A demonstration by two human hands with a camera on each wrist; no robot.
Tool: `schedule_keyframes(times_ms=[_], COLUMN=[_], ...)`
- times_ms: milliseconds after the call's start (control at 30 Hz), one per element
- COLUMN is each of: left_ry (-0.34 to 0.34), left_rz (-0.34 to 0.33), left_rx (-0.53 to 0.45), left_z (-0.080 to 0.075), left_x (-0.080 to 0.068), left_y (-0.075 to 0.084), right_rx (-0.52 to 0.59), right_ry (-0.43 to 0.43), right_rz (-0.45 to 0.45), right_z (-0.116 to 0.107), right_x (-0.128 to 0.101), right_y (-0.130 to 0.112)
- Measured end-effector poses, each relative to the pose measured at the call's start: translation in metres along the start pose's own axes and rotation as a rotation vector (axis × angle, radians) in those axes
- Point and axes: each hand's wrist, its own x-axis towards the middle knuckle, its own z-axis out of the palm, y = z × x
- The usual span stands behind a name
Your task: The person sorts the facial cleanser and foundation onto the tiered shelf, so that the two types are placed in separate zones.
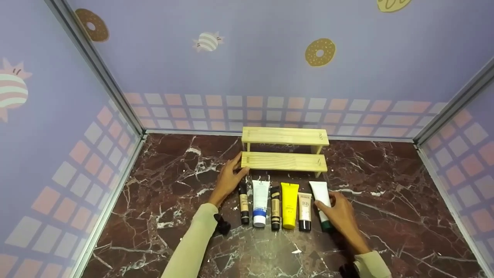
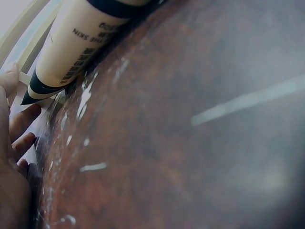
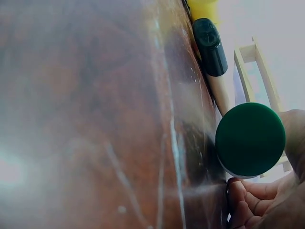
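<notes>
The head camera looks forward and down over the table (image 1: pixel 254 255); low, close wrist views share the wooden rack (image 1: pixel 283 161).

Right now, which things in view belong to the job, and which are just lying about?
Seemingly in the job:
- green-capped white tube, in the right hand
- two-tier wooden rack, left hand at its end
- likely the lined-up yellow tube, BB tube, blue-banded white tube, two black-and-beige tubes

Just about:
- white fleck on the marbled surface (scrap or marking, unclear)
- patterned walls

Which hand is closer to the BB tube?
Right. The right hand is just right of the BB tube; the left hand is farther left, at the lower shelf.
</notes>
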Motion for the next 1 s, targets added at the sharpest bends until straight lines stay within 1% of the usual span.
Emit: schedule_keyframes(times_ms=[167, 333, 533, 733, 933, 1000], left_ry=[-0.015, -0.006, 0.020, 0.012, 0.006, 0.002], left_rz=[-0.025, -0.050, -0.011, 0.016, 0.002, 0.015], left_rx=[0.011, 0.025, 0.041, 0.051, 0.047, 0.040], left_z=[0.001, 0.001, 0.000, -0.001, -0.001, 0.000], left_x=[0.000, -0.001, -0.002, 0.000, -0.003, -0.003], left_y=[0.003, 0.003, 0.000, 0.000, 0.001, 0.001], right_rx=[0.010, 0.028, 0.063, 0.073, 0.087, 0.100], right_ry=[-0.024, -0.032, 0.001, 0.045, 0.107, 0.126], right_rz=[0.047, 0.067, 0.071, 0.066, 0.059, 0.048], right_z=[-0.007, -0.015, -0.019, -0.027, -0.031, -0.033], right_x=[0.002, 0.001, 0.000, 0.002, 0.005, 0.007], right_y=[-0.002, -0.005, -0.007, -0.011, -0.014, -0.015])
